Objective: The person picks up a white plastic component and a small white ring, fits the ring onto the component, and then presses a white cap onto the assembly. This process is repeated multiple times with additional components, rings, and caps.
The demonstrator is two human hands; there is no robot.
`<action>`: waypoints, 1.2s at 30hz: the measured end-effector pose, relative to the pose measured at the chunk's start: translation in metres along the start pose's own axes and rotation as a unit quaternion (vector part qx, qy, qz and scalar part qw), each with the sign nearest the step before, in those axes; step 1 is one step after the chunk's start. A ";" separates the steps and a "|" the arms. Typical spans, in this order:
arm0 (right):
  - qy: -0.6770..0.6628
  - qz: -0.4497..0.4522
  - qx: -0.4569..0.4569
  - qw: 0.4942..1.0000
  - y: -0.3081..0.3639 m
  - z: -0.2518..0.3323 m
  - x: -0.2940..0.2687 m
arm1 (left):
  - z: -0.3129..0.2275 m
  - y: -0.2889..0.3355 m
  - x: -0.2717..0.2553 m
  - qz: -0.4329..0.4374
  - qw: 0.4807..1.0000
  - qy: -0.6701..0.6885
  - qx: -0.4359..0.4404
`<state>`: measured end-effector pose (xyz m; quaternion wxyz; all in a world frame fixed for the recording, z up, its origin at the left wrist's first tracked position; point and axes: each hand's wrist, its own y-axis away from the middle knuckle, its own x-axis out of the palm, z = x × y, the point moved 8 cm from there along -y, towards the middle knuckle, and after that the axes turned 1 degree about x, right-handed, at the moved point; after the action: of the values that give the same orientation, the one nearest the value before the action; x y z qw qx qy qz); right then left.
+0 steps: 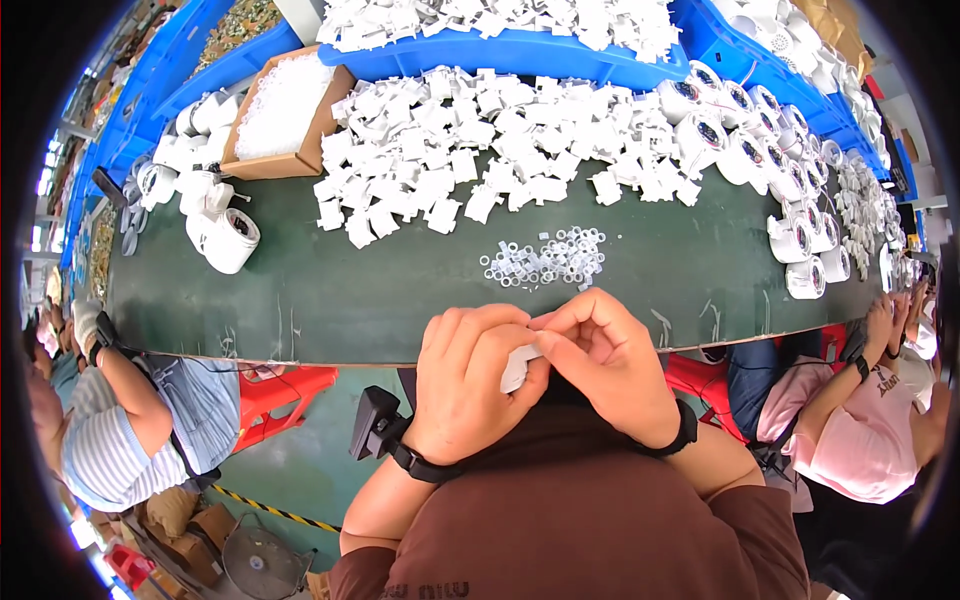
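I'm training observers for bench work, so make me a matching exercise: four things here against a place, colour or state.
1. Left hand
2. Small rings
3. Cardboard box on the green tabletop
4. Plastic stools

A. Red
B. Loosely heaped on the tabletop
C. Curled around a white piece
D. Open, filled with pale pieces

Pairs: 1-C, 2-B, 3-D, 4-A

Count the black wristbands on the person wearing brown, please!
2: one wristband on the left wrist, another wristband on the right wrist. Both wrists show, so none seems hidden.
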<state>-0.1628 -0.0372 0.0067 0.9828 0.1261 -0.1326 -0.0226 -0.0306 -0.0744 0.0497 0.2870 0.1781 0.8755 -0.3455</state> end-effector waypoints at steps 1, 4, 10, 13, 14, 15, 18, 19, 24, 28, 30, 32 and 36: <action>-0.035 -0.012 0.008 0.999 0.000 0.000 -0.001 | -0.001 0.002 -0.002 -0.017 1.000 -0.010 0.008; -0.021 -0.011 0.025 0.999 0.002 0.001 -0.003 | 0.004 0.009 -0.002 -0.056 0.998 0.022 0.020; 0.034 -0.011 -0.061 0.998 0.001 0.007 0.001 | 0.006 0.007 -0.003 -0.055 0.998 0.037 0.003; 0.007 -0.008 -0.037 0.999 0.001 -0.002 0.001 | 0.007 0.003 -0.004 -0.014 0.999 0.037 -0.004; 0.012 -0.015 -0.046 0.999 0.001 0.001 -0.002 | 0.006 0.002 -0.007 -0.017 0.999 0.043 0.007; 0.054 0.011 -0.037 0.998 0.001 0.000 0.004 | 0.007 0.003 -0.010 0.012 0.999 0.038 0.022; 0.188 0.063 -0.084 0.977 0.001 0.013 0.006 | 0.013 0.006 -0.023 0.073 0.996 0.013 0.047; 0.222 0.042 -0.152 0.962 0.003 0.027 -0.001 | 0.020 0.010 -0.033 0.070 0.996 -0.037 0.034; 0.549 -0.220 -0.340 0.731 -0.002 0.109 -0.085 | 0.086 0.026 -0.105 -0.091 0.909 -0.384 -0.133; 0.650 -0.328 -0.293 0.620 -0.041 0.131 -0.164 | 0.115 0.033 -0.114 -0.189 0.914 -0.315 -0.174; 0.657 -0.321 -0.261 0.630 -0.063 0.135 -0.177 | 0.114 0.033 -0.107 -0.171 0.916 -0.328 -0.156; 0.683 -0.284 -0.211 0.639 -0.079 0.132 -0.181 | 0.109 0.031 -0.100 -0.150 0.919 -0.338 -0.139; 0.629 -0.254 -0.164 0.717 -0.097 0.139 -0.211 | 0.101 0.032 -0.093 -0.139 0.931 -0.303 -0.148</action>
<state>-0.4038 -0.1478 0.0581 0.8025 -0.0226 0.5588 -0.2079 0.0957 -0.1341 0.0311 0.5110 -0.1034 0.8039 -0.2861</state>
